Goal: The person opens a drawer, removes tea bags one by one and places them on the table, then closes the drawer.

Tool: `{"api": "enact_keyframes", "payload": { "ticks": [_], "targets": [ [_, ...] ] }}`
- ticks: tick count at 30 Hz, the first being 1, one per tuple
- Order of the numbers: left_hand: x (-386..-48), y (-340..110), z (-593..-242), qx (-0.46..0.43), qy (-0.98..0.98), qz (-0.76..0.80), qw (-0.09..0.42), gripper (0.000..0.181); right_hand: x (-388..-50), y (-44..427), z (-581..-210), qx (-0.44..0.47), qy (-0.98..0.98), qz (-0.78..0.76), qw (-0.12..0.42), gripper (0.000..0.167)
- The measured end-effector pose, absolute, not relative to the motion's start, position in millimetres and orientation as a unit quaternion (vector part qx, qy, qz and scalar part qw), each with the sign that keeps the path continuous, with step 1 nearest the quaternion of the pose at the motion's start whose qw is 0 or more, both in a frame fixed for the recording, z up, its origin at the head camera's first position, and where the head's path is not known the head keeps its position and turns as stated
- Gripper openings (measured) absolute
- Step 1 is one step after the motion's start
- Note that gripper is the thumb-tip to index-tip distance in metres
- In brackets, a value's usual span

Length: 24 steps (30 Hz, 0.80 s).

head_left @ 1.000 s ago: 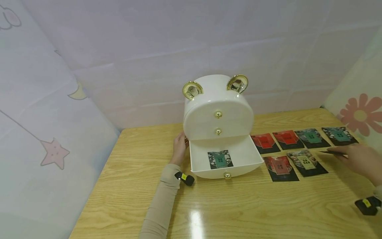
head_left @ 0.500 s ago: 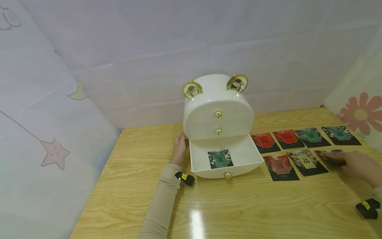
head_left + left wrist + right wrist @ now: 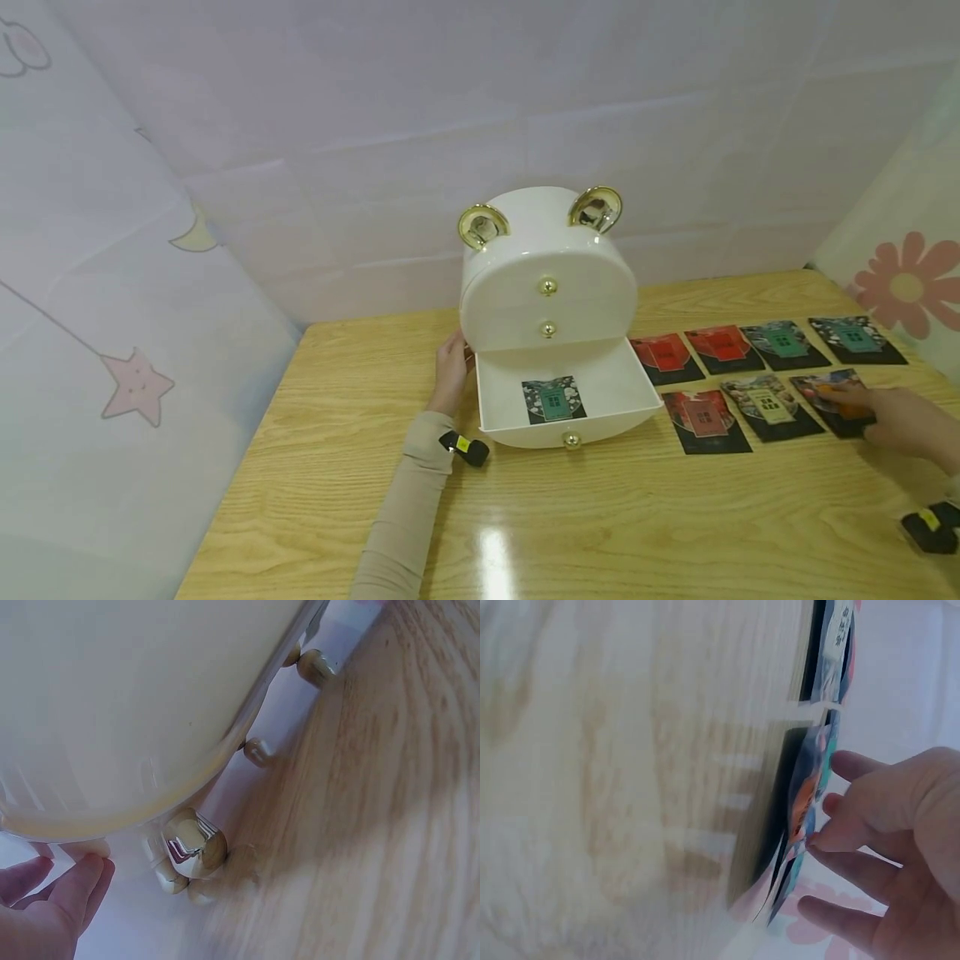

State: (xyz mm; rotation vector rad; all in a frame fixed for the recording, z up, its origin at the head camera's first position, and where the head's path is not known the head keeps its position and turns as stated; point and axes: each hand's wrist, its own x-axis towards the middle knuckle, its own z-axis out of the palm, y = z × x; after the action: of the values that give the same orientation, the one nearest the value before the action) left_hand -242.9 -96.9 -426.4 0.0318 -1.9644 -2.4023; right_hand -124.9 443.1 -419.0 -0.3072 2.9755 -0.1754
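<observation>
A white drawer box (image 3: 551, 304) with gold bear ears stands mid-table, its bottom drawer (image 3: 607, 387) pulled out. In that drawer lies a green-label sachet (image 3: 553, 402). My left hand (image 3: 450, 371) touches the box's left side; the left wrist view shows its fingertips against the white wall. At the right, my right hand (image 3: 911, 425) is over an orange-label sachet (image 3: 843, 423) lying on the table. The right wrist view shows its fingers (image 3: 847, 866) spread beside that sachet, the thumb and fingertips close to its surface; contact is hard to tell.
Beside the sachet lie a yellow-label sachet (image 3: 772, 407) and a red one (image 3: 707, 423). Behind them is a back row with two red sachets (image 3: 723, 348) and two green ones (image 3: 785, 345). Fabric backdrops (image 3: 375, 167) rise behind and at the sides.
My right hand has laid the orange-label sachet flat to the right of the yellow-label one and loosened its fingers. My left hand and the drawer box have stayed in place.
</observation>
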Motion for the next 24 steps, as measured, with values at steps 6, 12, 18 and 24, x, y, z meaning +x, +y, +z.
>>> {"api": "enact_keyframes", "payload": {
  "ticks": [6, 12, 18, 24],
  "targets": [
    [-244, -97, -427, 0.008, -0.636, -0.771, 0.017, 0.037, -125, 424, -410, -0.163, 0.986, -0.035, -0.017, 0.043],
    [-239, -99, -420, 0.006, -0.633, -0.774, 0.003, 0.037, -124, 399, -395, -0.174, 0.983, -0.030, -0.046, 0.038],
    [-234, -100, -412, 0.001, -0.644, -0.765, 0.001, 0.037, -125, 376, -382, -0.184, 0.981, -0.028, -0.047, 0.038],
    [-241, -99, -424, 0.001, -0.634, -0.773, 0.005, 0.037, -122, 352, -370, -0.204, 0.977, -0.029, -0.062, 0.039]
  ]
}}
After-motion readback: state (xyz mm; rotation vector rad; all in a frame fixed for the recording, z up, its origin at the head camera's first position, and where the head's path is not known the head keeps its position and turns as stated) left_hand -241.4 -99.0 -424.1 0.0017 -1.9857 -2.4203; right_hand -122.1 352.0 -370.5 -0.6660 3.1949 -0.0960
